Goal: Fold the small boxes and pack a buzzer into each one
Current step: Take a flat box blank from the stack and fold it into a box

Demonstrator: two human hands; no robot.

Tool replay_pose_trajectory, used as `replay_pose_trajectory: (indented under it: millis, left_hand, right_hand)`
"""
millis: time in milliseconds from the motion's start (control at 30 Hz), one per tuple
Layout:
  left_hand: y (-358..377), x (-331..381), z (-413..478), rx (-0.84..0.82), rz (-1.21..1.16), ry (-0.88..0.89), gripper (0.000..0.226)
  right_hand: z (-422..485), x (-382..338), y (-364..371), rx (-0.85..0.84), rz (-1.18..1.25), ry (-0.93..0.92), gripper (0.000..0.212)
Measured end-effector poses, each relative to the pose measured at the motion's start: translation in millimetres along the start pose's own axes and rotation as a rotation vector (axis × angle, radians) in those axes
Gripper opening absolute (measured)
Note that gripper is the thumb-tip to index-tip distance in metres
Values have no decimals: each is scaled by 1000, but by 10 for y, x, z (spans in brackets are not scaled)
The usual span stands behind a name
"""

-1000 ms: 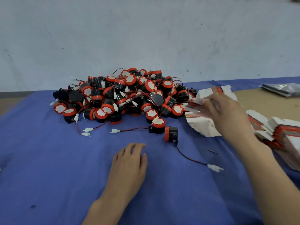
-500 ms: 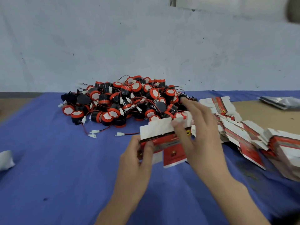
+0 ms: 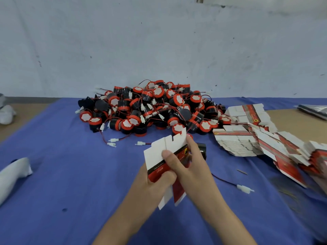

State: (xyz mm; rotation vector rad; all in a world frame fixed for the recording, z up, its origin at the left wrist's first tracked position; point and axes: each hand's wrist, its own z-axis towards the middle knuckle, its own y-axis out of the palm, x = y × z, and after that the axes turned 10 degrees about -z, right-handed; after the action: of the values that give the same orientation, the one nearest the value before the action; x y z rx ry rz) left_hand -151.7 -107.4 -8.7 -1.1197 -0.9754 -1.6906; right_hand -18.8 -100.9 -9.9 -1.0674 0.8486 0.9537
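Both hands hold one flat red-and-white box blank (image 3: 164, 152) above the blue cloth (image 3: 70, 174). My left hand (image 3: 155, 181) grips its lower left part from below. My right hand (image 3: 191, 167) pinches it from the right, thumb on the front face. Its white flaps point up. A large heap of black-and-red buzzers (image 3: 152, 108) with red wires and white plugs lies behind. One loose buzzer (image 3: 201, 149) is partly hidden behind my right hand; its wire ends in a white plug (image 3: 245, 189).
Fanned stacks of flat box blanks (image 3: 247, 138) spread along the right side of the cloth. A white cloth roll (image 3: 12, 172) lies at the left edge. A grey bag (image 3: 313, 110) sits far right on the bare table. A wall stands close behind.
My right hand took a blank from the right stack and brought it to the middle. My left hand rose off the cloth and took hold of it; the blank is now tilted more upright.
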Motion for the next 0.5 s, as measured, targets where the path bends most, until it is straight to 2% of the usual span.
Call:
replay_pose_trajectory:
  millis: [67,100,167,200,267,367,400,500]
  left_hand:
    - [-5,4,-26,16,-90,-21,25]
    - [-6,0,-28,29,-121,-16,32]
    - [4,-9,-14,34,-139,25,47]
    - [23,1,-6,26,-140,36,46]
    - [59,-15,8,-20,-121,34,39]
    - [107,-74,5,-99,-48,45,67]
    - [108,-82,3,-102,-32,40,70]
    - [95,-119,15,-100,-36,69,61]
  right_hand:
    - [-3,7,33,9,-24,3,43]
    - [-6,14,48,18,-37,2,41]
    - [-6,36,56,55,-65,16,51]
    - [-3,49,53,66,-71,15,57]
    - [-6,28,33,24,-34,-46,48]
    - [-31,-32,2,-30,1,-61,40]
    - [-37,-40,-4,-14,-3,-61,40]
    - [-40,-6,0,58,-95,-52,47]
